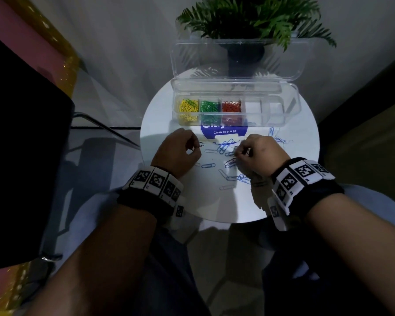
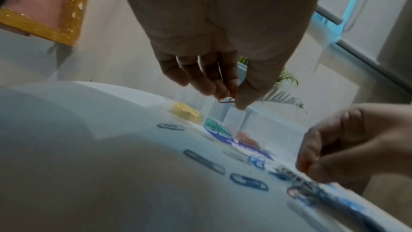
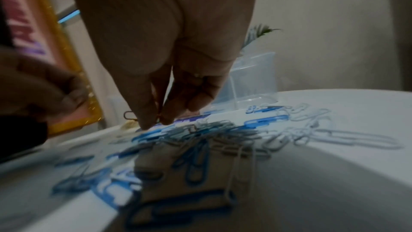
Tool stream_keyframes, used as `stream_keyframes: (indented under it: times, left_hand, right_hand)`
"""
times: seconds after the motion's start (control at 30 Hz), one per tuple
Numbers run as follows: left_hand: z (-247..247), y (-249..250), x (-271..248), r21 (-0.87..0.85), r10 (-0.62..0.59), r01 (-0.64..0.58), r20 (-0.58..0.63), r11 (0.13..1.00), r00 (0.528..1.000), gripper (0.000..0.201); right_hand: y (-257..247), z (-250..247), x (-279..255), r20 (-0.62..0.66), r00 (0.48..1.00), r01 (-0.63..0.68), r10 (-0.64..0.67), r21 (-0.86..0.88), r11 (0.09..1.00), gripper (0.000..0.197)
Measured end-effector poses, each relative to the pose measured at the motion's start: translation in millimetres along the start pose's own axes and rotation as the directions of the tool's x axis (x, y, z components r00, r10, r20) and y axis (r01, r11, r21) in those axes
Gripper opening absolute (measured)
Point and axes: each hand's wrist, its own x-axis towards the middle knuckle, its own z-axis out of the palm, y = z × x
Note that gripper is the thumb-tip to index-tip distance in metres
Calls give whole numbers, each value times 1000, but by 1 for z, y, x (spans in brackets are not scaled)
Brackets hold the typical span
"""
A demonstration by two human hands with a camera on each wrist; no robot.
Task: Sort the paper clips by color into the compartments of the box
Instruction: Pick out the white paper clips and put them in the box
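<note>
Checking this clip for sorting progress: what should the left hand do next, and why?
Probably carry its clip to the red compartment and drop it there. The left hand pinches what looks like a red clip above the table, and the box already holds yellow, green and red piles.

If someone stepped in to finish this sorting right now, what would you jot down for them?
Left hand: fingers pinch a red clip above the table.
Right hand: fingers down among the loose clips, pinching something; which clip is unclear.
Box, lid open, at the table's far side: yellow, green and red compartments filled; those to the right are empty.
Left: blue clips and white clips scattered on the table.
</note>
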Motion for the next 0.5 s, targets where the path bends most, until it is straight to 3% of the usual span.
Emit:
stream_keyframes:
  times: [0.2, 0.5]
  left_hand:
    - [1, 7, 2, -35, -2, 1, -15, 999, 1000, 11]
    - [3, 10, 7, -16, 13, -14, -27, 1000, 1000, 6]
  right_hand:
    - [-10, 5, 6, 168, 975, 166, -148, -97, 981, 16]
    - [-2, 5, 8, 202, 970, 155, -135, -83, 985, 17]
